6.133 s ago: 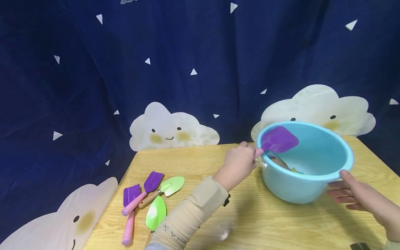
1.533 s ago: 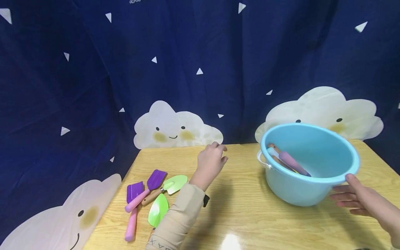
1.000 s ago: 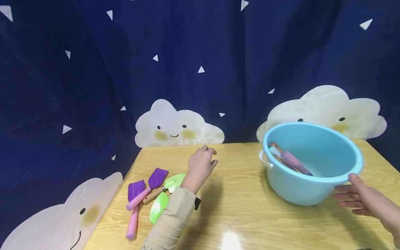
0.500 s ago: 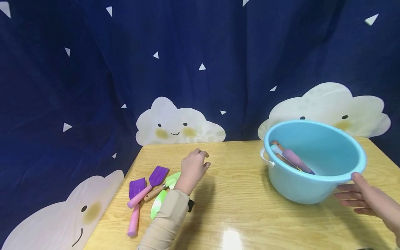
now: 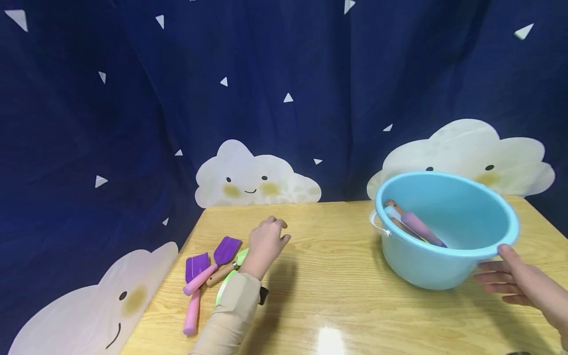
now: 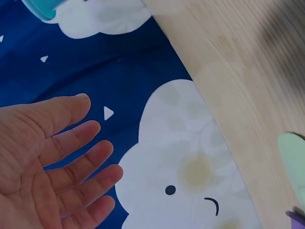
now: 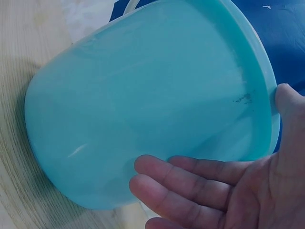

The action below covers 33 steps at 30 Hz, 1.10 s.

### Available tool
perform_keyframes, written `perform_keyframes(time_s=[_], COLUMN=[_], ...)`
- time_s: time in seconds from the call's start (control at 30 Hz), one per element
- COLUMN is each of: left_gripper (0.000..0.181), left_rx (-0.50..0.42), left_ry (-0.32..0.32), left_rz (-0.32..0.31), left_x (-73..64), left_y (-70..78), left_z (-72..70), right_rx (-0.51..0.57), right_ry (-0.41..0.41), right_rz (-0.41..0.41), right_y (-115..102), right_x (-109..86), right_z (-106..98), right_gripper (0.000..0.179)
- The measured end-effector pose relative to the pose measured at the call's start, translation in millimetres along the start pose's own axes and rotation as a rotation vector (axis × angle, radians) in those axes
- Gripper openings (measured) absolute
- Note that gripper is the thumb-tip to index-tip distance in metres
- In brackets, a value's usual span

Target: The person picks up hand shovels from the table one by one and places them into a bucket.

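My left hand [image 5: 265, 244] hangs empty above the table, close to the toy garden tools, fingers loosely bent; the left wrist view shows the palm bare. Below and left of it lie two purple-bladed shovels with pink handles, one shovel [image 5: 228, 250] crossing the other shovel [image 5: 192, 308]. A wooden-handled green trowel [image 5: 219, 275] and a second green trowel [image 5: 225, 285] are partly covered by hand and sleeve. My right hand [image 5: 523, 286] rests its thumb on the rim of a light blue bucket [image 5: 426, 268], the other fingers nearly straight beside its wall.
Inside the bucket lie a pink-handled shovel [image 5: 421, 229] and several other tools, leaning at the left side. The bucket's white handle [image 5: 377, 226] hangs outside. A wooden table [image 5: 337, 291] ends at a dark blue curtain [image 5: 248, 59] with clouds.
Earlier my left hand held a purple shovel over the bucket; a pink-handled shovel now lies inside. The empty left hand has since moved left towards the tools. My right hand stays at the rim.
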<state>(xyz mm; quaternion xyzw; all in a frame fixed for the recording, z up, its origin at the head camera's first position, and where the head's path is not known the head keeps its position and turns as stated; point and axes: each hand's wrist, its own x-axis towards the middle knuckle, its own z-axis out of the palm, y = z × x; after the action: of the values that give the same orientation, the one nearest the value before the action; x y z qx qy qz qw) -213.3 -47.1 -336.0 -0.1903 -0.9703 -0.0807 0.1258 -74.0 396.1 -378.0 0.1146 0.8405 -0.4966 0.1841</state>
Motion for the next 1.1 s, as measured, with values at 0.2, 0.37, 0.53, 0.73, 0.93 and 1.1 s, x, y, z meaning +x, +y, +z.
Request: perform_keyframes(time_s=[0.2, 0.37, 0.53, 0.73, 0.93, 1.1], left_gripper=[0.022, 0.022, 0.023, 0.023, 0.023, 0.022], left_rx=[0.013, 0.015, 0.011, 0.016, 0.019, 0.012], left_ry=[-0.006, -0.023, -0.060, -0.082, -0.105, -0.113], left_rz=[-0.015, -0.040, -0.081, -0.117, -0.157, -0.171], left_x=[-7.2, -12.4, -17.8, -24.5, -32.3, -39.1], left_y=[-11.6, -19.5, -26.8, -38.9, -51.9, -63.2], left_z=[0.5, 2.4, 3.1, 5.8, 9.8, 13.3], right_rx=[0.026, -0.012, 0.004, 0.013, 0.015, -0.008], right_ry=[0.007, 0.003, 0.010, 0.009, -0.001, -0.005], right_rz=[0.020, -0.007, 0.013, -0.014, -0.003, -0.010], right_y=[26, -5, 8, 18, 3, -7], right_x=[18.6, -1.8, 7.7, 13.2, 3.6, -3.6], right_z=[-7, 2, -1, -4, -1, 2], right_gripper=[0.094, 0.092, 0.093, 0.091, 0.090, 0.090])
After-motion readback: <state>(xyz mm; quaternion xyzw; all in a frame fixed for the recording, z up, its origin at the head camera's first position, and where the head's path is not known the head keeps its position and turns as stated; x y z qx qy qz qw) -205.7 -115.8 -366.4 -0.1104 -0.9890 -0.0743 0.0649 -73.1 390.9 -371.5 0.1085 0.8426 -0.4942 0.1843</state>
